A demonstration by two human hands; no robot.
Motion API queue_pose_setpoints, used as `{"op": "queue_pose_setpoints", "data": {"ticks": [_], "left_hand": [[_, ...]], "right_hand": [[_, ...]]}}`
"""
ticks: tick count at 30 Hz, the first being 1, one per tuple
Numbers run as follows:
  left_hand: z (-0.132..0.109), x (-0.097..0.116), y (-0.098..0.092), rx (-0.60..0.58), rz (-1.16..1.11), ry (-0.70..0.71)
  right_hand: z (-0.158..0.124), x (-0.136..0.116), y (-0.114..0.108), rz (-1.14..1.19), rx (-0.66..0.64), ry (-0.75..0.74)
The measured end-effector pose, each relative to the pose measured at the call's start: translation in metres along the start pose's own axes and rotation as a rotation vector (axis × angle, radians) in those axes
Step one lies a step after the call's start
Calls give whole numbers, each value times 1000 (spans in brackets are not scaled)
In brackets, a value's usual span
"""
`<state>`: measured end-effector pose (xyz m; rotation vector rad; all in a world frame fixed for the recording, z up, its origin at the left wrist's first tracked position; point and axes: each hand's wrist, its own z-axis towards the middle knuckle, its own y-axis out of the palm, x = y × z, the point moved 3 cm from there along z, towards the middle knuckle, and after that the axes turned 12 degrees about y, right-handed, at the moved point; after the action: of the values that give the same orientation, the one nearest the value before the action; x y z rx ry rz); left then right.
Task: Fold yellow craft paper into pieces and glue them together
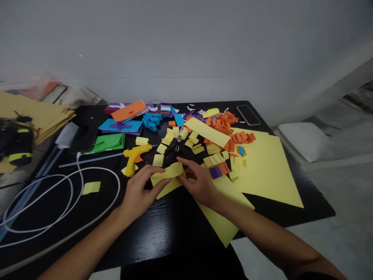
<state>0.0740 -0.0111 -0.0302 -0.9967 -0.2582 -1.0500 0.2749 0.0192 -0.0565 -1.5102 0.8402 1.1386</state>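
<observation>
A yellow paper strip [169,171] is stretched between my two hands, its upper part bent over. My left hand [142,186] pinches its left end between thumb and fingers. At the right end, my right hand [199,182] grips the strip with thumb and fingertips. Just beyond my hands lie black-handled scissors [177,148], partly covered by small folded yellow paper pieces [161,148]. Left of them rests a yellow glue gun [134,156]. Under my right forearm is a yellow paper sheet [218,217].
Large yellow sheets [268,167] lie at the right. Folded orange pieces [223,124] and blue pieces [151,121] are heaped farther back. Green paper [107,143] sits at the left, near a looped white cable [116,190]. A phone [248,115] lies at the back right.
</observation>
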Motion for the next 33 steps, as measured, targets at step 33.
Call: {"op": "queue_pose_setpoints", "data": {"ticks": [33], "left_hand": [[6, -1, 17, -92, -802, -493]], "right_hand": [[3, -3, 1, 539, -240, 407]]}}
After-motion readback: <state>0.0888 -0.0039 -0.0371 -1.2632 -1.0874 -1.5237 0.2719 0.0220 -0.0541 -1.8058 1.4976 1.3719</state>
